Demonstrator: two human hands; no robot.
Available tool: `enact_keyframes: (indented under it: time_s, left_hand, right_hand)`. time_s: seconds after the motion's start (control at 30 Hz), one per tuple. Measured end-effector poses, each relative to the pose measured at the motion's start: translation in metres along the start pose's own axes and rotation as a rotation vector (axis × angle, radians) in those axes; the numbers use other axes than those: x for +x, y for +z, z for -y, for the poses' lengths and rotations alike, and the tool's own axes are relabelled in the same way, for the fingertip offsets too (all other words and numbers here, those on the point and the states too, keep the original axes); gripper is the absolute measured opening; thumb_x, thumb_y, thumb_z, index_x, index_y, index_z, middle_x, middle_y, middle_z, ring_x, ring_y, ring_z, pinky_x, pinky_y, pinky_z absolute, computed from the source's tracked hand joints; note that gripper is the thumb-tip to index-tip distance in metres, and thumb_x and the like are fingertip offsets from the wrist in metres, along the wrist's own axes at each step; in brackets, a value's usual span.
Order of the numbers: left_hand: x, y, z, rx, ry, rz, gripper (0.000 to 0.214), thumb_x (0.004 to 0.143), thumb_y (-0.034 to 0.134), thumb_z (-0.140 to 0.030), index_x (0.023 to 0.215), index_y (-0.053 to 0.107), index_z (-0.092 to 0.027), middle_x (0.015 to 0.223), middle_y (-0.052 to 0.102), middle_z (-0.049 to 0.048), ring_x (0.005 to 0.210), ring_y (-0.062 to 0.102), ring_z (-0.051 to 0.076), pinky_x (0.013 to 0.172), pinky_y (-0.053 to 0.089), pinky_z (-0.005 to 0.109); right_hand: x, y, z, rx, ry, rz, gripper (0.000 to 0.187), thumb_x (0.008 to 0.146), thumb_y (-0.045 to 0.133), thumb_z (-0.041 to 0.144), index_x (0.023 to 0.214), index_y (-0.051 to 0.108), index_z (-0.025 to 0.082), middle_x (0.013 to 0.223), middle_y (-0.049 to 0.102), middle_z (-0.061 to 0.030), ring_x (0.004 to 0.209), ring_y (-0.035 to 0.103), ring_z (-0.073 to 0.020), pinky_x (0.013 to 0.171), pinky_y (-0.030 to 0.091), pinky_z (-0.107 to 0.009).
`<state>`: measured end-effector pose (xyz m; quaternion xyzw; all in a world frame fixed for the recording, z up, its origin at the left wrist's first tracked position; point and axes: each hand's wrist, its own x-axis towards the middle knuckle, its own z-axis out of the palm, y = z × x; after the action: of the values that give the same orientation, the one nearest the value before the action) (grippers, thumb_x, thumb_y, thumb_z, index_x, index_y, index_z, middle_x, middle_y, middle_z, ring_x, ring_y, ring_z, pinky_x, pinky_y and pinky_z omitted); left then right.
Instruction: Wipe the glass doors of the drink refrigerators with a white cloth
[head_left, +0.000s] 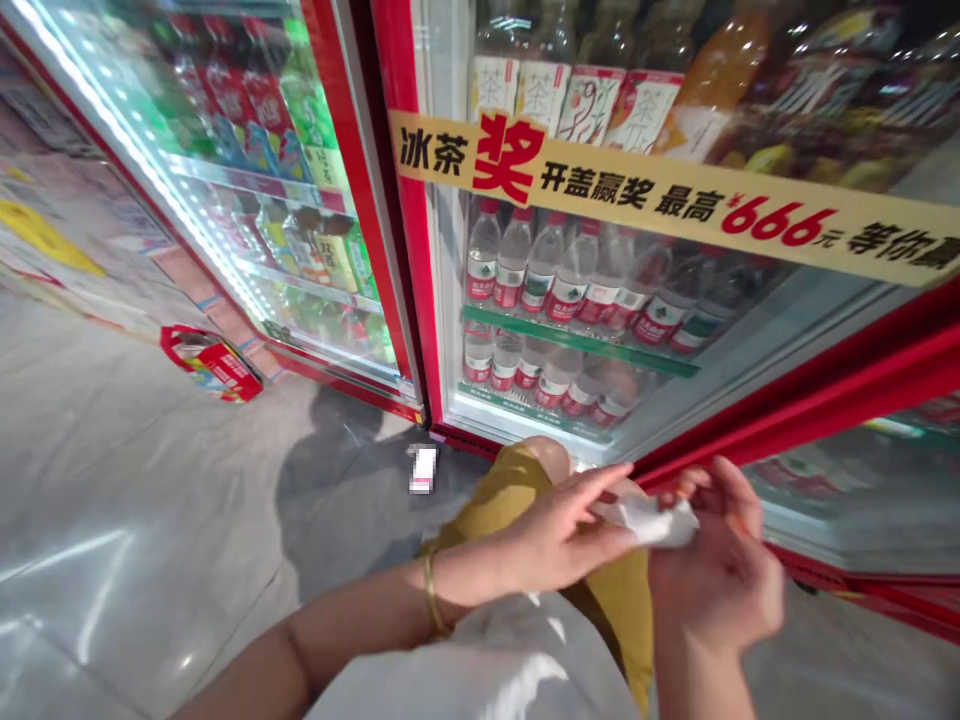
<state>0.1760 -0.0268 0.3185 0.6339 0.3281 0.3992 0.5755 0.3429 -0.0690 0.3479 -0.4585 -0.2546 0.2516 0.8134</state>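
My left hand (566, 535) has the near end of a crumpled, thin white sheet (654, 520), paper-like in its folds, between thumb and fingers; the thumb lies along its lower edge, the index finger reaches out above it, and the two stand parted rather than pressed together. My right hand (716, 560) is half curled at the sheet's other end, and I cannot tell how firmly, if at all, those fingers grip it. The sheet lies in the gap between both hands, its long axis running across from left fingertips to right palm, dipping slightly, its ragged end pointing at the right hand. Folds and motion blur hide its true outline, and my fingers cover both ends. A thin gold-coloured bangle (433, 595) circles my left wrist, above mustard-yellow trousers (517, 490). Past my knee stands a red-framed glass-door fridge (415, 200), its right part cut off by the picture's edge; clear bottles with red caps (551, 265) line a shelf right up to its green front edge (577, 342). On the grey tiled floor (150, 520), near the fridge's lower left corner, a small white object (423, 470) is pixelated beyond recognition.
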Motion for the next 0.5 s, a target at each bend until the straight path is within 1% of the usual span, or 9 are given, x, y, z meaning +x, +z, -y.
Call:
enact_keyframes:
  time_s: [0.07,0.1,0.13,0.2,0.27,0.33,0.4,0.43,0.5]
  left_hand:
    - [0.017,0.024,-0.021,0.014,0.187,-0.05,0.053,0.089,0.085,-0.03,0.141,0.074,-0.035,0.137,0.077,0.0059,0.124,0.075,0.023,0.107,0.065,0.037]
    - [0.025,0.027,-0.028,0.031,0.236,-0.105,0.045,0.091,0.081,-0.026,0.136,0.076,-0.032,0.133,0.078,0.0069,0.122,0.075,0.023,0.107,0.065,0.038]
    - [0.033,0.026,-0.033,0.049,0.251,-0.16,0.037,0.094,0.077,-0.023,0.131,0.076,-0.029,0.126,0.079,0.0074,0.116,0.076,0.022,0.104,0.065,0.037]
    - [0.05,0.013,-0.041,0.088,0.246,-0.215,0.029,0.095,0.075,-0.022,0.123,0.074,-0.026,0.116,0.079,0.0066,0.102,0.076,0.018,0.092,0.066,0.033]
    - [0.066,-0.004,-0.051,0.141,0.28,-0.184,0.026,0.093,0.076,-0.021,0.119,0.072,-0.026,0.112,0.079,0.0048,0.096,0.075,0.017,0.086,0.064,0.03]
    - [0.081,-0.023,-0.069,0.178,0.338,-0.065,0.028,0.09,0.079,-0.019,0.117,0.073,-0.027,0.118,0.08,0.0025,0.102,0.076,0.015,0.091,0.064,0.029]
    - [0.094,-0.046,-0.096,0.28,0.49,0.028,0.028,0.093,0.076,-0.021,0.121,0.074,-0.027,0.132,0.08,0.0023,0.115,0.077,0.015,0.102,0.063,0.03]
    - [0.1,-0.059,-0.113,0.38,0.605,0.022,0.027,0.097,0.073,-0.023,0.124,0.074,-0.027,0.14,0.078,0.0028,0.123,0.076,0.015,0.108,0.062,0.032]
    - [0.118,-0.092,-0.148,0.662,0.887,-0.124,0.026,0.106,0.061,-0.027,0.129,0.072,-0.025,0.149,0.074,0.0033,0.138,0.07,0.016,0.122,0.057,0.039]
  right_hand:
    - [0.001,0.037,0.008,0.013,-0.112,0.138,0.04,0.081,0.074,0.034,0.121,0.08,0.031,0.123,0.076,-0.0029,0.112,0.071,-0.0175,0.094,0.059,-0.03]
    - [0.002,0.048,0.009,-0.015,-0.156,0.188,0.045,0.082,0.077,0.032,0.127,0.078,0.033,0.14,0.074,-0.0025,0.132,0.068,-0.0197,0.106,0.057,-0.033]
    - [0.002,0.055,0.008,-0.058,-0.176,0.233,0.053,0.083,0.081,0.031,0.136,0.074,0.037,0.154,0.068,-0.0017,0.147,0.061,-0.0218,0.115,0.053,-0.038]
    - [0.006,0.061,0.001,-0.131,-0.11,0.307,0.073,0.084,0.088,0.036,0.152,0.063,0.041,0.169,0.058,-0.0032,0.156,0.056,-0.0265,0.121,0.052,-0.047]
    - [0.012,0.065,-0.006,-0.154,0.04,0.342,0.076,0.087,0.089,0.047,0.156,0.061,0.037,0.163,0.064,-0.0089,0.143,0.068,-0.0298,0.115,0.059,-0.051]
    - [0.026,0.07,-0.006,-0.133,0.088,0.294,0.061,0.089,0.086,0.057,0.142,0.073,0.028,0.141,0.078,-0.0111,0.123,0.077,-0.0287,0.105,0.064,-0.048]
    - [0.052,0.075,0.008,-0.143,-0.071,0.142,0.046,0.088,0.088,0.054,0.119,0.081,0.021,0.119,0.083,-0.0073,0.109,0.079,-0.0235,0.1,0.065,-0.041]
    - [0.07,0.075,0.02,-0.147,-0.188,0.057,0.041,0.087,0.091,0.05,0.113,0.081,0.02,0.113,0.083,-0.0046,0.106,0.079,-0.0208,0.099,0.064,-0.037]
    - [0.115,0.07,0.054,-0.148,-0.364,-0.028,0.038,0.086,0.091,0.042,0.115,0.079,0.02,0.115,0.08,-0.0012,0.115,0.077,-0.018,0.102,0.061,-0.032]
